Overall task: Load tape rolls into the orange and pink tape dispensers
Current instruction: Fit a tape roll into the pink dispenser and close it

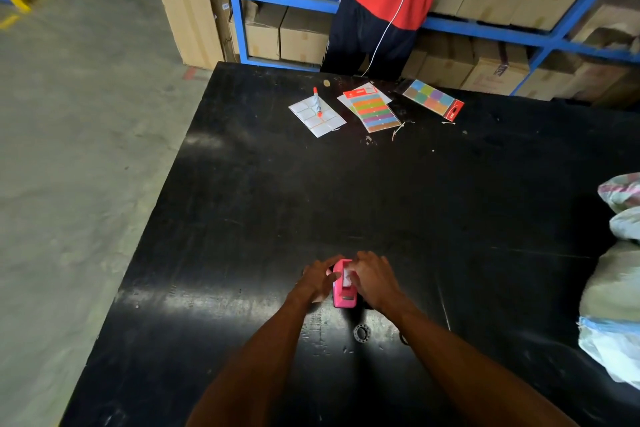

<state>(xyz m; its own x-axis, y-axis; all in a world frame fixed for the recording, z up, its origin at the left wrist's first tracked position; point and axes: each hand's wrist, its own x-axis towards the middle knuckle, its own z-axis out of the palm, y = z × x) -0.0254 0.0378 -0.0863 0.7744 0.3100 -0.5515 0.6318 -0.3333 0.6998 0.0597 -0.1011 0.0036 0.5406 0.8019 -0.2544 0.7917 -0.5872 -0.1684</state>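
Note:
A pink tape dispenser (343, 293) stands on the black table (450, 201) near its front middle. My left hand (318, 279) wraps around its left side, thumb against the body. My right hand (372, 279) covers its top right, fingers curled over the slot where a whitish tape roll shows between my fingers. A small black ring-shaped tape core (362, 333) lies on the table just in front of the dispenser. A second dark ring (403, 338) peeks out beside my right forearm. No orange dispenser is in view.
Far across the table lie a white label sheet with a red pen (317, 101), a striped colour label pack (375, 109) and a colour square pack (434, 99). Plastic bags (620, 288) crowd the right edge. A person in red stands by blue shelving holding cartons.

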